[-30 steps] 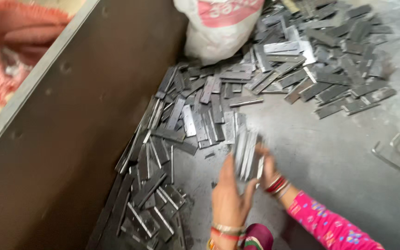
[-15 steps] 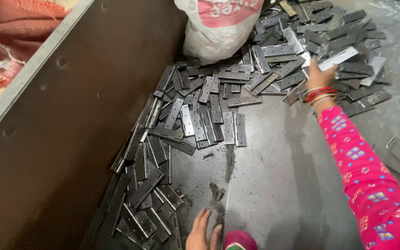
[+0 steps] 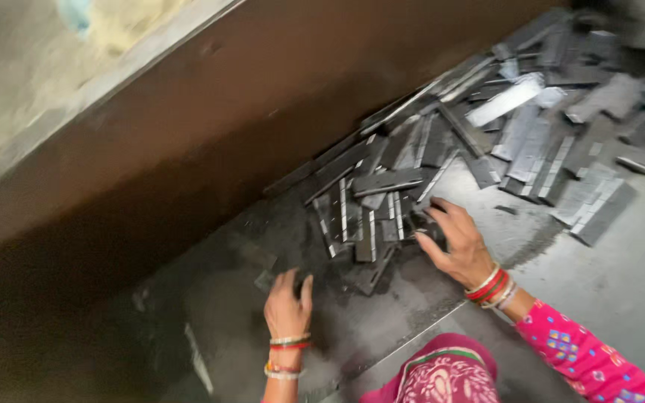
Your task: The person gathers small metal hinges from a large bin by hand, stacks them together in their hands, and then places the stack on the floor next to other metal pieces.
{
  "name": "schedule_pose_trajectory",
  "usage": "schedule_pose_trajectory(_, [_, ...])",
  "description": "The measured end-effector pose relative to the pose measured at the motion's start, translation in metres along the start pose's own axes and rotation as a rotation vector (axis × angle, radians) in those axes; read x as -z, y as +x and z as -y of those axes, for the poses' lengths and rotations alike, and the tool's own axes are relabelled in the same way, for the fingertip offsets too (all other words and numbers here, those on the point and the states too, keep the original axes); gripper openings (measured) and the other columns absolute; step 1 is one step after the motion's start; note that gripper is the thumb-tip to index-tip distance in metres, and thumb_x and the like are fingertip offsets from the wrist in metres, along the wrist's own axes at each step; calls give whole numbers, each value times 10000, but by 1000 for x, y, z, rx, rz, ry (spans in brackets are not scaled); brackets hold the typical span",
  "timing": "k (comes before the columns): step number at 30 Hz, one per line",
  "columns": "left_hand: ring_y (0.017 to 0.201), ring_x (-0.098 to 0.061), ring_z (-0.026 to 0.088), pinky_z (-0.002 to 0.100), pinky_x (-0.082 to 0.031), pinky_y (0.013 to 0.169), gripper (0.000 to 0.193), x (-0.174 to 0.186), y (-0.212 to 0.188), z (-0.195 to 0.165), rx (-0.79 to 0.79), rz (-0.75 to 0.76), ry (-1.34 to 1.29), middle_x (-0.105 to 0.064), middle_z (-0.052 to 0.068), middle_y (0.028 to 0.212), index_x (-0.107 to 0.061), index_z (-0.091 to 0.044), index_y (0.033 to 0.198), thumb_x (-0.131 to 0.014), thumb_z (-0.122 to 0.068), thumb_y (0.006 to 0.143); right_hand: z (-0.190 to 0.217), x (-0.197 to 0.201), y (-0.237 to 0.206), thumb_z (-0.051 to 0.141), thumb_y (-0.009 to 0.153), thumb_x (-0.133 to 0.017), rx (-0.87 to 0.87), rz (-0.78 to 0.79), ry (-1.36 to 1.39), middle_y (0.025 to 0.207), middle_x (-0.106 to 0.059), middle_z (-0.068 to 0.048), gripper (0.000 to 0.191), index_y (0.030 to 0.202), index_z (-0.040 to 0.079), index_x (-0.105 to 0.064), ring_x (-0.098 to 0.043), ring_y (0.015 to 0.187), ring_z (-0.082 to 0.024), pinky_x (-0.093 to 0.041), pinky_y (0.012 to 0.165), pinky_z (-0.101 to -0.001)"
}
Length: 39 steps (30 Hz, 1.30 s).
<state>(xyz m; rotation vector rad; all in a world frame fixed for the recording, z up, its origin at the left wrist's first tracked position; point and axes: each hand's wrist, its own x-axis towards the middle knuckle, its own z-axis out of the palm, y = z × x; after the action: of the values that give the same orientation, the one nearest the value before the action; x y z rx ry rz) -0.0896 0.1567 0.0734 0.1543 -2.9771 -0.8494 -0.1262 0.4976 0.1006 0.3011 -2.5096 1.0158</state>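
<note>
On the grey floor [image 3: 606,298], right hand [image 3: 457,242] grips dark metal strips [image 3: 382,201]; left hand [image 3: 287,302] lies open, empty.

A grey, dusty floor [image 3: 606,298] carries everything here. Directly on it lies a loose heap of flat metal strips [image 3: 382,201], dark with brighter edges, crossing one another at all angles beside a tall brown wall [image 3: 210,142]. More strips [image 3: 561,149] spread out toward the upper right, some lying singly. Dark grime smears the bare floor in front of the heap
</note>
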Motion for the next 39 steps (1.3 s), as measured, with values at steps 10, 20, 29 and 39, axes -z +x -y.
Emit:
schedule_pose_trajectory(10, [996,-648,462,553,-523,839,548,-29,-19,81,564,-96,135,-655,241,1125,-606,-27,1108,-813,-414,780,38,-75,-9,282,866,-748,13,287,4,881,-705,-167,309,1050,34,-722,-686,754,-362,-553,653,-434])
schedule_pose_trajectory(20, [862,-765,387,458,-576,788,292,-46,3,112,743,-332,-511,-776,183,869,-714,-35,876,-820,-266,733,52,-81,-25,271,842,-772,26,354,112,887,-724,-143,276,1003,51,-727,-708,768,-339,-570,667,-407])
schedule_pose_trajectory(29, [1096,-639,406,489,-575,841,689,-24,117,65,728,-176,383,-594,220,1203,-613,52,1143,-859,-458,751,31,-65,-36,229,840,-770,-70,252,136,956,-744,-140,244,1003,51,-734,-727,839,-335,-582,726,-395])
schedule_pose_trajectory(39, [1016,-719,419,509,-579,891,405,-20,116,101,695,-90,361,-738,238,1090,-726,-23,1020,-775,-372,819,-31,-48,6,301,906,-767,-301,97,-40,997,-740,-172,316,1081,40,-743,-727,842,-331,-580,748,-409])
